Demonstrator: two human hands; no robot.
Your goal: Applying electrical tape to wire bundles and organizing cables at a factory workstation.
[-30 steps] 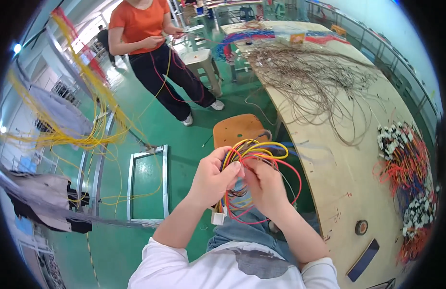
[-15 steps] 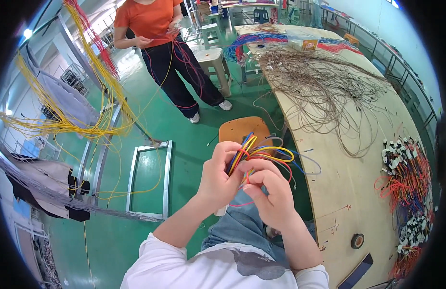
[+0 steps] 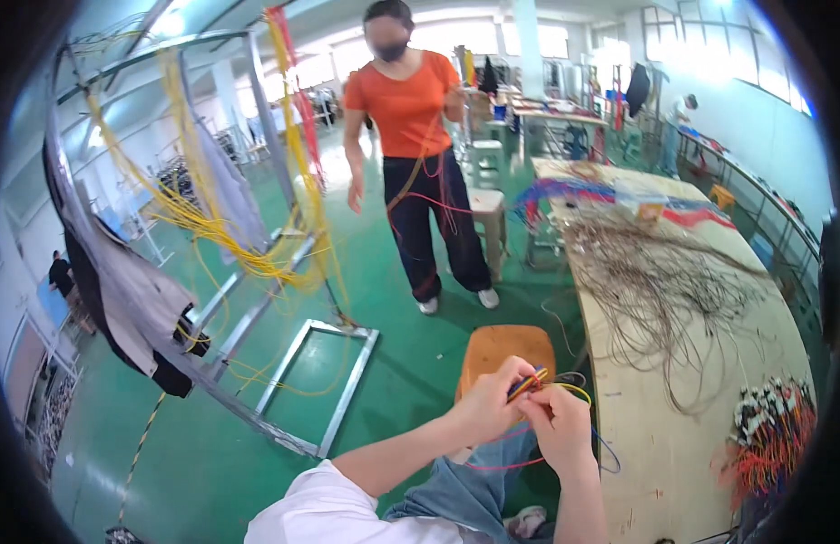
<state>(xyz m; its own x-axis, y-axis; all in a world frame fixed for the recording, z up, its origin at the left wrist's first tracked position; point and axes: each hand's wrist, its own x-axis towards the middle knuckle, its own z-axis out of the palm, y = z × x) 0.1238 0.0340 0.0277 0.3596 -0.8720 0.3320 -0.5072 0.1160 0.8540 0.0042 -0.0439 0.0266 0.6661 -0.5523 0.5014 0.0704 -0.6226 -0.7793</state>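
A coiled bundle of thin coloured wires (image 3: 526, 385), in yellow, blue, red and black, is held up over my lap. My left hand (image 3: 491, 401) is closed around it. My right hand (image 3: 562, 424) pinches at the near side of the same bundle with thumb and fingers, close against the left hand. Wire loops stick out beyond the right hand, and a pink-red wire (image 3: 506, 467) sags beneath both hands. What exactly the right fingertips grip is partly hidden.
An orange-brown stool seat (image 3: 506, 352) stands just beyond my hands. On the wooden table (image 3: 638, 435) at right lie tangled brown wires (image 3: 669, 290) and wires with white connectors (image 3: 774, 426). A person in an orange top (image 3: 402, 113) stands ahead; yellow wires (image 3: 220, 240) hang on a metal rack.
My view has tilted up and swung left, so the hands now sit lower and further right. The bundle stays in both hands. The person ahead has lowered one arm.
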